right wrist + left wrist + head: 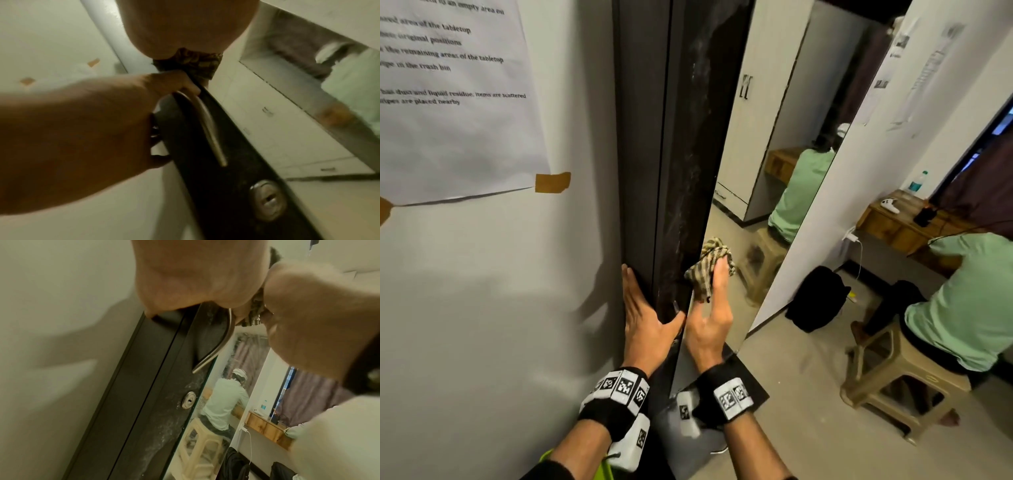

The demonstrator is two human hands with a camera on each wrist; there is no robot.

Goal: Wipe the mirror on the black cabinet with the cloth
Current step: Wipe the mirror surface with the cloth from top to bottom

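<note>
The black cabinet (643, 137) stands against the wall, and its door carries a tall mirror (756, 171) with a dusty black strip beside it. My right hand (710, 308) holds a bunched checked cloth (710, 260) and presses it on the mirror's left edge. My left hand (650, 301) lies flat on the cabinet's side with straight fingers, thumb across the door front. The wrist views show that thumb at the top of the curved metal handle (218, 350) (207, 128), with a keyhole (188, 400) below. The cloth (191, 60) peeks out under my right palm.
A person in a green shirt (962, 308) sits on a plastic stool (887, 377) at a wooden desk (893, 222) to the right. A black bag (818, 298) lies on the floor by the white partition. A taped paper sheet (455, 102) hangs on the left wall.
</note>
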